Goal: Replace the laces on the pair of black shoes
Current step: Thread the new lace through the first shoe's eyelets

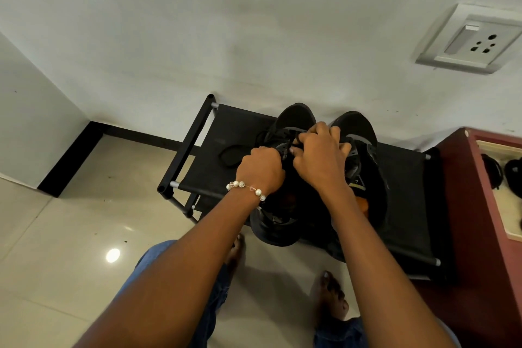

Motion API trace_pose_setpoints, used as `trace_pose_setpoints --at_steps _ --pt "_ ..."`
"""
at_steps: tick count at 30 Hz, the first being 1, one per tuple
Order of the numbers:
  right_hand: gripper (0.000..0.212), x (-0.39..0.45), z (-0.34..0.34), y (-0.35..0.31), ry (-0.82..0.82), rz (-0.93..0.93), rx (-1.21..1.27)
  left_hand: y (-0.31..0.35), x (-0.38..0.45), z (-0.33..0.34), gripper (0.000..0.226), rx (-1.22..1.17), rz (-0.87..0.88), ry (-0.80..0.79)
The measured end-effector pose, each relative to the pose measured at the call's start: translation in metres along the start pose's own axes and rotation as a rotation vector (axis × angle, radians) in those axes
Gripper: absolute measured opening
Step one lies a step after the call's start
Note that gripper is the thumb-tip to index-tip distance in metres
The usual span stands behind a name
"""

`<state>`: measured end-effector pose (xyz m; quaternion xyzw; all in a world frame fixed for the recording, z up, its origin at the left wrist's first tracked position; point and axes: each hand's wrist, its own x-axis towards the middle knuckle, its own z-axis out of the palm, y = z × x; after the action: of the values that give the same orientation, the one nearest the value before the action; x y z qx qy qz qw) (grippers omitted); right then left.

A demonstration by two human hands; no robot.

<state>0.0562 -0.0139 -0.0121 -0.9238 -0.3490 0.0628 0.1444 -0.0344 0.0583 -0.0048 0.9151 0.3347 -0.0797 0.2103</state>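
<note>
Now both hands working close together: left hand point(261, 168) gripping left shoe point(285, 133) at eyelets, right hand point(319, 154) pinching lace point(295, 141) over it. Right shoe point(364, 133) sitting just beyond right hand, on rack point(226, 133). Risk, likely: lace slipping from pinch, missing eyelet, since black lace blending into black shoe.

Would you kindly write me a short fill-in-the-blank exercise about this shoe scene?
1. Both shoes sit on a black ____.
2. A beaded bracelet circles the ____ wrist.
3. A loose black lace lies to the ____ of the shoes.
4. The wall socket is mounted at the upper ____.

Missing words: rack; left; left; right
</note>
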Motion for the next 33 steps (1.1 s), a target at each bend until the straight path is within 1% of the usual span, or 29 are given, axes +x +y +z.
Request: trace_pose_setpoints --at_steps 1,2,3,4,7,8,9,10,11,12,13,15,17,18,19,20,23,25,29,31,33 --pt "0.019 0.003 0.001 0.002 -0.015 0.006 0.069 0.0 0.0 0.0 0.024 0.002 0.001 -0.002" --pt "0.018 0.005 0.0 0.004 -0.026 0.024 0.195 0.0 0.0 0.0 0.024 0.003 0.0 -0.004" --pt "0.021 0.007 -0.002 0.005 -0.026 0.048 0.379 -0.001 0.0 -0.001 0.024 0.0 -0.005 -0.006" --pt "0.023 0.008 -0.006 0.006 0.007 0.077 0.618 -0.002 0.0 -0.001 0.024 -0.007 -0.013 -0.009" --pt "0.018 0.01 -0.029 0.014 0.139 0.19 1.461 -0.002 0.001 -0.002 0.024 -0.018 -0.027 -0.018" --pt "0.019 0.009 -0.037 0.02 0.153 0.196 1.732 -0.002 0.0 -0.001 0.025 -0.013 -0.026 -0.018" --pt "0.019 0.009 -0.042 0.025 0.158 0.199 1.951 -0.001 0.0 -0.001 0.025 -0.007 -0.023 -0.017" --pt "0.018 0.008 -0.046 0.03 0.171 0.206 2.075 -0.001 0.0 -0.002 0.025 -0.003 -0.02 -0.015" --pt "0.016 0.008 -0.046 0.032 0.198 0.228 2.08 -0.001 0.0 -0.002 0.025 0.0 -0.017 -0.015" --pt "0.015 0.008 -0.044 0.032 0.225 0.249 1.994 -0.001 0.0 -0.001 0.024 0.003 -0.014 -0.016" --pt "0.015 0.009 -0.041 0.032 0.25 0.25 1.83 -0.001 0.0 -0.001 0.023 0.005 -0.011 -0.017" --pt "0.013 0.009 -0.032 0.029 0.263 0.155 1.36 0.0 0.0 -0.001 0.021 0.004 -0.007 -0.017" --pt "0.014 0.009 -0.022 0.025 0.201 0.011 0.865 0.0 -0.001 -0.002 0.021 0.005 -0.004 -0.017" --pt "0.02 0.009 -0.016 0.022 0.142 -0.045 0.638 0.0 -0.001 -0.003 0.023 0.006 -0.003 -0.017" --pt "0.027 0.008 -0.01 0.019 0.087 -0.086 0.44 0.0 -0.001 -0.003 0.025 0.005 -0.002 -0.018" --pt "0.03 0.007 -0.006 0.014 0.041 -0.11 0.297 0.0 0.0 -0.003 0.026 0.001 0.0 -0.02" --pt "0.033 0.003 0.002 0.003 -0.006 -0.128 0.086 -0.001 0.001 -0.003 0.027 -0.009 0.002 -0.024" --pt "0.032 0.001 0.004 0.001 0.025 -0.109 -0.001 -0.001 0.002 -0.002 0.027 0.0 0.01 -0.023" --pt "0.027 -0.003 0.006 -0.002 0.09 -0.077 -0.088 -0.001 0.001 -0.001 0.028 -0.006 0.003 -0.017" --pt "0.029 -0.001 0.009 0.0 0.072 -0.081 -0.059 -0.001 0.002 -0.002 0.028 -0.019 -0.007 -0.017" --pt "0.029 0.0 0.009 0.002 0.069 -0.065 0.086 -0.001 0.001 -0.002 0.026 -0.026 -0.007 -0.022"
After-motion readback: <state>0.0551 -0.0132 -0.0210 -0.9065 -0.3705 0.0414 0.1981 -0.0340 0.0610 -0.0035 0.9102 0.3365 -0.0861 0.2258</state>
